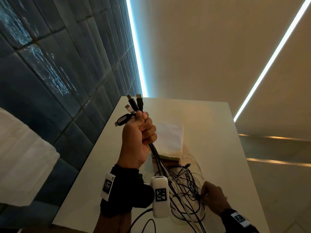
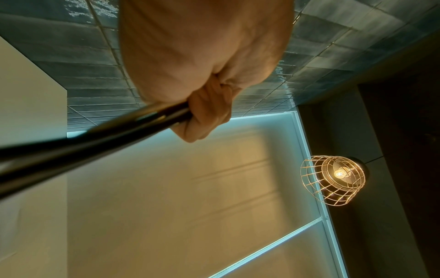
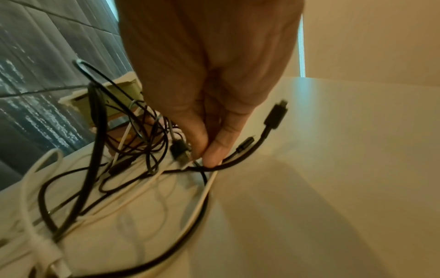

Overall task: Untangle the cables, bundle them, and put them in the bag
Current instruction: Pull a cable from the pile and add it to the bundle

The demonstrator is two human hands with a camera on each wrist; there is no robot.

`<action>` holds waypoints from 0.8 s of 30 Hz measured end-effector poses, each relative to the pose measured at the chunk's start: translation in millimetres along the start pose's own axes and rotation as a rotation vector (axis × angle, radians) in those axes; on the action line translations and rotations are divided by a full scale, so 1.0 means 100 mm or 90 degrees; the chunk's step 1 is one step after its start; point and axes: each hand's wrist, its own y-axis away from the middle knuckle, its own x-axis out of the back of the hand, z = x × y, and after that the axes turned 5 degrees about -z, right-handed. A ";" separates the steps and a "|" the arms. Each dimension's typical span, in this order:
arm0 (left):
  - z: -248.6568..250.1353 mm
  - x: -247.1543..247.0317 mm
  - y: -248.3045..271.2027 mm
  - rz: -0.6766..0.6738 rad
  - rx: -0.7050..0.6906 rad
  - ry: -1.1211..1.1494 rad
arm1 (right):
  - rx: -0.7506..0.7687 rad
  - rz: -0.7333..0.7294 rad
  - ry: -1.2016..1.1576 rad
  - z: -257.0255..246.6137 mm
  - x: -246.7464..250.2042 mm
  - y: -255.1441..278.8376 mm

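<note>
Gripping cables (image 1: 156, 153), left hand (image 1: 138, 137) raised

cables (image 1: 183, 187): ran off the head view's bottom edge, strands too snarled to follow
bag (image 1: 170, 137): near end hidden behind the raised left hand (image 1: 138, 140)

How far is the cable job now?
Done: left hand grips several plug ends together. In hand: right hand pinches a strand in the tangle on the table. Left: untangling, bundling, bagging; the bag lies flat.
</note>
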 end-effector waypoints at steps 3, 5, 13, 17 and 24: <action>0.01 0.00 0.01 0.000 -0.003 -0.002 | 0.000 -0.033 0.070 -0.07 -0.04 0.02; 0.02 0.01 0.01 0.002 -0.004 0.000 | 0.006 -0.042 0.128 -0.11 -0.08 0.02; 0.05 0.03 0.04 0.005 -0.007 0.004 | 0.012 -0.084 0.174 -0.19 -0.07 0.07; 0.07 0.05 0.06 0.009 -0.009 0.006 | 0.039 -0.052 0.120 -0.19 -0.02 0.14; 0.06 0.08 0.07 0.011 -0.011 0.002 | 0.069 -0.044 0.116 -0.25 -0.02 0.26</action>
